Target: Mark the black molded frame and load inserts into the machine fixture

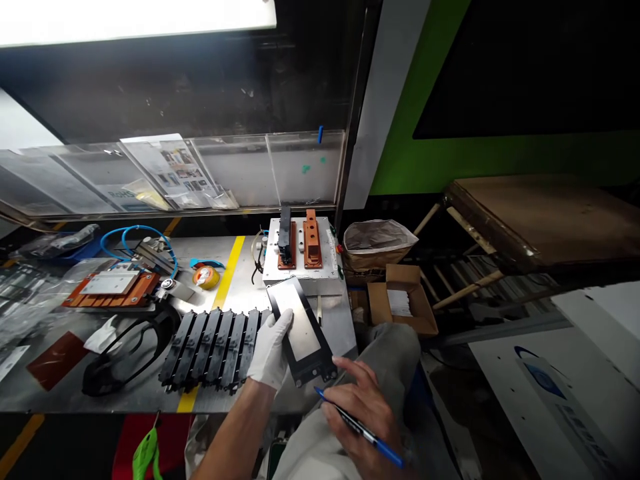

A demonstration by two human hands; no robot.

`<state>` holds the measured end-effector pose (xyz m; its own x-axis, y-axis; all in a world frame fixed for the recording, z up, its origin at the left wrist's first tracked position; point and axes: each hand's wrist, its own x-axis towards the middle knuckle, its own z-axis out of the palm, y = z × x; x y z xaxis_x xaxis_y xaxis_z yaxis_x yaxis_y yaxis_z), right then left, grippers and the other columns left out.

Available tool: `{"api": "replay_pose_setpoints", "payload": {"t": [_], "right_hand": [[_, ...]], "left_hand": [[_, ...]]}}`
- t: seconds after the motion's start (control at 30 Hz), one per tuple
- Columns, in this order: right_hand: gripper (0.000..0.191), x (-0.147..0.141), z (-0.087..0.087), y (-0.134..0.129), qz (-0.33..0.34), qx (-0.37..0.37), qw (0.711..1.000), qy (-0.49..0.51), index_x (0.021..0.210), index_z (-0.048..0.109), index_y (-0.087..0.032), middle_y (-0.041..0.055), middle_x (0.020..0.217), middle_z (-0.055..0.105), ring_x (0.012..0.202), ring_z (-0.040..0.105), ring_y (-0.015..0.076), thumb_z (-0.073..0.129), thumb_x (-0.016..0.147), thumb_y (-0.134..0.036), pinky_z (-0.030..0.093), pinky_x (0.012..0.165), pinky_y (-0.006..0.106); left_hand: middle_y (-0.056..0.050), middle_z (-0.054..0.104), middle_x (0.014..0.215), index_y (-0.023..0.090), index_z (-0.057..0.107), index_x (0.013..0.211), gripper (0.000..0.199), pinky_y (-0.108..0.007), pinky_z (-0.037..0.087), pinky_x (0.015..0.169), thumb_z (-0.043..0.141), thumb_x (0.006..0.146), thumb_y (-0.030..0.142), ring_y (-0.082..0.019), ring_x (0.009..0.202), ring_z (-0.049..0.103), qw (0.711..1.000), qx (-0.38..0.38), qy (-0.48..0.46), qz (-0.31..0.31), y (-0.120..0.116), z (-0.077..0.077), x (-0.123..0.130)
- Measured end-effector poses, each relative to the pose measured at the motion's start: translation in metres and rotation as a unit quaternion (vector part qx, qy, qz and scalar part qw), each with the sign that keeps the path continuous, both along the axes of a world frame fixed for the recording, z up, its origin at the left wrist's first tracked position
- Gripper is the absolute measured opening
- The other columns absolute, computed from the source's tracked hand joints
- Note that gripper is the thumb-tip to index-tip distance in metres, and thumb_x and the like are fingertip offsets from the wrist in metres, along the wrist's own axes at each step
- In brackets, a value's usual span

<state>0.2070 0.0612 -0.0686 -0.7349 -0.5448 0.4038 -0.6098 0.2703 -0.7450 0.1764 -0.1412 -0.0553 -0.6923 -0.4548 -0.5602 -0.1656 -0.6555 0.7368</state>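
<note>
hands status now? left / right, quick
Left hand, white glove: closed on the black-framed panel, holding it tilted over the bench.
Right hand, bare: closed on a blue pen; fingertips near the panel's lower corner.

- Blue pen [361, 430]: tip end hidden under right hand [360, 407] fingers.
- Panel [301, 328]: left edge covered by gloved left hand [270, 350].
- Sheets [177, 170] behind clear guard: print too small to read.
- Green clip [145, 453]: cut by bottom edge.

Left hand [271, 351]: gloved in white, forearm bare and raised from the near edge, fingers [283, 321] extended and closed in a grip.
Right hand [361, 408]: bare, held lower and nearer, palm down, fingers loosely curled in a hold.
</note>
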Motion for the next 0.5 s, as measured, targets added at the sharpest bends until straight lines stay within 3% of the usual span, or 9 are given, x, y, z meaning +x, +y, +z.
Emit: {"api": "replay_pose_setpoints", "payload": {"t": [0.17, 0.3, 0.4, 0.5], "right_hand": [[0.022, -0.001, 0.006, -0.013, 0.056, 0.045, 0.997, 0.024, 0.115, 0.065, -0.03, -0.003, 0.1, 0.078, 0.14, 0.05, 0.028, 0.064, 0.095, -0.021, 0.03, 0.122, 0.047], [0.015, 0.0, 0.007, -0.014, 0.058, 0.042, 0.997, 0.006, 0.107, 0.066, -0.03, -0.002, 0.093, 0.077, 0.138, 0.052, 0.0291, 0.065, 0.094, -0.022, 0.029, 0.123, 0.048], [0.014, 0.001, 0.005, -0.008, 0.029, -0.06, 0.997, -0.022, 0.101, 0.067, -0.028, -0.0011, 0.083, 0.075, 0.126, 0.062, 0.0294, 0.065, 0.092, -0.018, 0.04, 0.117, 0.049], [0.017, -0.003, 0.002, 0.006, -0.055, -0.19, 0.975, -0.096, 0.103, 0.07, -0.028, 0.0026, 0.098, 0.076, 0.111, 0.069, 0.0268, 0.059, 0.095, -0.017, 0.06, 0.091, 0.041]], "left_hand": [[-0.005, 0.073, 0.09, 0.015, 0.064, 0.108, 0.048, -0.03, 0.058, 0.073, 0.083, 0.072, 0.04, -0.017, 0.076, 0.069, 1.0, 0.015, 0.005, -0.014, 0.007, 0.007, -0.001], [-0.005, 0.074, 0.092, 0.017, 0.065, 0.109, 0.045, -0.031, 0.058, 0.076, 0.082, 0.075, 0.04, -0.017, 0.079, 0.07, 1.0, 0.022, 0.013, -0.008, 0.006, 0.008, 0.001], [-0.006, 0.075, 0.1, 0.018, 0.064, 0.11, 0.042, -0.032, 0.058, 0.085, 0.08, 0.077, 0.039, -0.019, 0.088, 0.071, 0.999, 0.048, 0.019, -0.001, 0.003, 0.003, 0.002], [-0.007, 0.074, 0.113, 0.021, 0.064, 0.118, 0.045, -0.03, 0.058, 0.088, 0.075, 0.082, 0.046, -0.019, 0.098, 0.071, 0.998, 0.039, 0.042, -0.021, -0.001, -0.008, 0.004]]}}
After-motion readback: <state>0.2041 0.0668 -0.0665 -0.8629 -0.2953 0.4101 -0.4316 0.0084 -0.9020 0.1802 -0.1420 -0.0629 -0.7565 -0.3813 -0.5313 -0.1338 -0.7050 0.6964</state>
